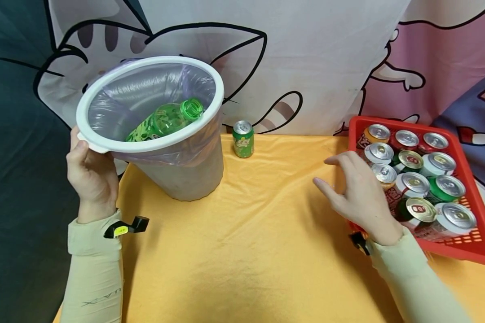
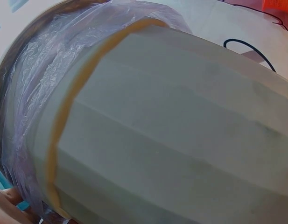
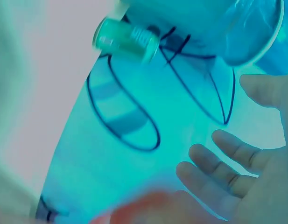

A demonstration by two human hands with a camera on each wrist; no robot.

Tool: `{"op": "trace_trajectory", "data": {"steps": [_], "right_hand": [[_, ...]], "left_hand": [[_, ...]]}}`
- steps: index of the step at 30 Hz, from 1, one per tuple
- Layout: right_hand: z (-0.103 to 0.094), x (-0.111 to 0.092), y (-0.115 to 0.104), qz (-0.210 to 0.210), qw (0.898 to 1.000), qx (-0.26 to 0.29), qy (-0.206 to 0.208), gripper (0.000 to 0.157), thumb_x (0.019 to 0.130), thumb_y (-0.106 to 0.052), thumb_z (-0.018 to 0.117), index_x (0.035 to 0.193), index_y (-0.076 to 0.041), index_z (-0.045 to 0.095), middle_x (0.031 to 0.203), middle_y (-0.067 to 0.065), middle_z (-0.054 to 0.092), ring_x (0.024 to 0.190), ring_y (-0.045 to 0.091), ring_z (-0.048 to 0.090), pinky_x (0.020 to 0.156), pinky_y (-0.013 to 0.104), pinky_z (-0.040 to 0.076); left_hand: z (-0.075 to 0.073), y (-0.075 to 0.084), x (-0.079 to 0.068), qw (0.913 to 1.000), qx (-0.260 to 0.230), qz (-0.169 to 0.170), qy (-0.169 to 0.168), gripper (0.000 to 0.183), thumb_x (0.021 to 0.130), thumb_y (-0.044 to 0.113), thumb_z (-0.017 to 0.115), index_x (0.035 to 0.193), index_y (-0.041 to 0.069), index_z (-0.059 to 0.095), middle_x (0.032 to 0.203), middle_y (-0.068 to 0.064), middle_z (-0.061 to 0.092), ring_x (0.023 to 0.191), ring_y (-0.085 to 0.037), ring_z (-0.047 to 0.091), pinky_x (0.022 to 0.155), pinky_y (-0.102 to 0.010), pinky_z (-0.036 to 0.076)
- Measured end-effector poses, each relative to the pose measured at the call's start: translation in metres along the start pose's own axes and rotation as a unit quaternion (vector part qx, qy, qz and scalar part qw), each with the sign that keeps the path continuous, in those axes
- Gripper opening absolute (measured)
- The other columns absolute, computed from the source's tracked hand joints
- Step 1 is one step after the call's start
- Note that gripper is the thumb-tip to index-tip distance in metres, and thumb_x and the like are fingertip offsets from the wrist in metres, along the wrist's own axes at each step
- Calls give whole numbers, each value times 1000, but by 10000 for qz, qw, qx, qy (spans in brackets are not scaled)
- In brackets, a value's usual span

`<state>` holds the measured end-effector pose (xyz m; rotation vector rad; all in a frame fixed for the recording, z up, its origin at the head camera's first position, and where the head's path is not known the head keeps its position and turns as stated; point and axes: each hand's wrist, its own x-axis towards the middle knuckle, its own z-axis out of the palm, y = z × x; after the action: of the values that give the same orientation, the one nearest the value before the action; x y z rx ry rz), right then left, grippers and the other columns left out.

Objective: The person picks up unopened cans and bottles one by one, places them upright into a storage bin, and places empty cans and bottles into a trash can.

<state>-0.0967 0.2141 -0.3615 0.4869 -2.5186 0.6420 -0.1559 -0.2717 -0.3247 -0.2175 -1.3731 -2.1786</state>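
Observation:
My left hand grips the white rim of a grey trash bin, which leans toward me. A translucent purple bag lines the bin, and a green plastic bottle without a cap lies inside. In the left wrist view the bin's side takes up most of the picture. My right hand hovers over the yellow cloth beside the red basket's left edge, thumb and fingers spread and holding nothing. Upright to the right of the bin stands a green drink can.
A red plastic basket at the right holds several drink cans standing upright. The yellow cloth covers the table. Behind it hangs a cartoon-printed curtain.

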Motion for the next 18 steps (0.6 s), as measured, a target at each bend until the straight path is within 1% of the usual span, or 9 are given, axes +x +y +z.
{"op": "trace_trajectory", "data": {"steps": [2, 4, 9, 12, 14, 18], "right_hand": [[10, 8, -8, -58, 9999, 68, -64, 48, 85, -31, 83, 118, -2, 64, 109, 14, 64, 97, 32, 61, 88, 47, 45], [20, 15, -15, -67, 9998, 112, -157, 49, 86, -35, 81, 120, -3, 64, 111, 13, 64, 98, 31, 61, 87, 46, 47], [43, 36, -33, -63, 9985, 340, -413, 51, 90, -41, 78, 123, -4, 63, 113, 11, 64, 100, 28, 62, 87, 47, 50], [54, 48, -42, -63, 9971, 519, -552, 53, 91, -42, 77, 125, -5, 61, 115, 11, 64, 101, 28, 62, 89, 47, 51], [61, 56, -46, -59, 9961, 606, -632, 54, 91, -43, 76, 126, -5, 60, 118, 11, 63, 102, 28, 62, 90, 47, 51], [76, 73, -53, -104, 9947, 781, -662, 55, 91, -42, 76, 130, -8, 56, 124, 11, 62, 109, 29, 62, 94, 47, 51]], "left_hand": [[-1, 0, 0, 10000, -14, 17, -8, 58, 88, 28, 51, 142, 7, 56, 135, -10, 55, 129, -21, 45, 109, -40, 25], [-1, 0, 0, 10000, -64, 40, -13, 59, 88, 28, 51, 142, 6, 55, 136, -10, 55, 129, -22, 45, 110, -40, 24], [-2, -2, 0, 9997, -19, 243, -71, 60, 89, 29, 50, 143, 4, 56, 137, -13, 56, 129, -24, 46, 110, -42, 24], [-3, -3, 1, 9996, 5, 269, -78, 60, 89, 29, 49, 143, 4, 56, 137, -13, 56, 129, -24, 46, 109, -42, 24], [-3, -3, 2, 9997, -32, 229, -70, 59, 89, 29, 50, 143, 4, 56, 136, -13, 56, 127, -23, 47, 109, -41, 25], [-3, -3, 2, 9995, -8, 286, -96, 59, 89, 29, 49, 143, 4, 56, 134, -13, 56, 125, -24, 48, 108, -41, 26]]}}
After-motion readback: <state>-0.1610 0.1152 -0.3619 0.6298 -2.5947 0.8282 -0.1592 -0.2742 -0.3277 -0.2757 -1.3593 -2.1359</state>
